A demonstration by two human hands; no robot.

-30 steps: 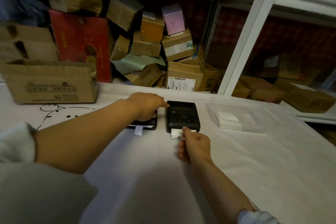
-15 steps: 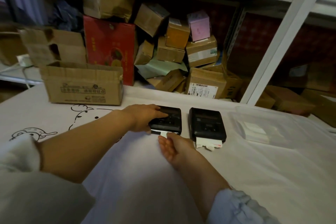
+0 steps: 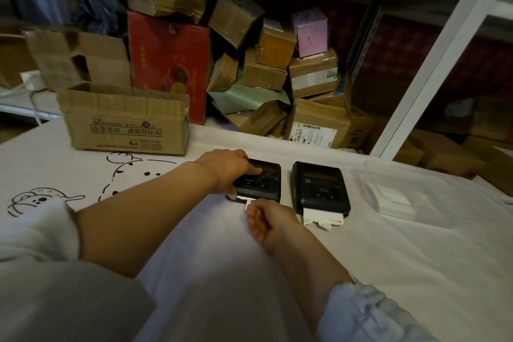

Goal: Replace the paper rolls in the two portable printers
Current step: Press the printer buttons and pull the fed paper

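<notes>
Two black portable printers sit side by side near the middle of the white-covered bench [image 3: 388, 272], a narrow gap between them. The left printer [image 3: 263, 179] is a flat dark slab with a lighter strip along its near edge, where a short tab of white paper [image 3: 248, 202] pokes out at 6 o'clock. The left hand [image 3: 226, 168] lies over that printer's left side, its grip pressing down: fingers spread flat on the top, thumb at the near left corner. The right hand [image 3: 270, 221] sits just at 6 o'clock of the same printer, its grip pinched on the paper tab with the other fingers curled in. At 3 o'clock of it, the right printer [image 3: 319, 189] is chunkier, with a raised lid, and a wider, crumpled strip of white paper with red print [image 3: 323, 218] hangs from its near slot, untouched. Farther toward 3 o'clock rests a clear plastic tray [image 3: 444, 194] holding white folded paper [image 3: 394, 200].
</notes>
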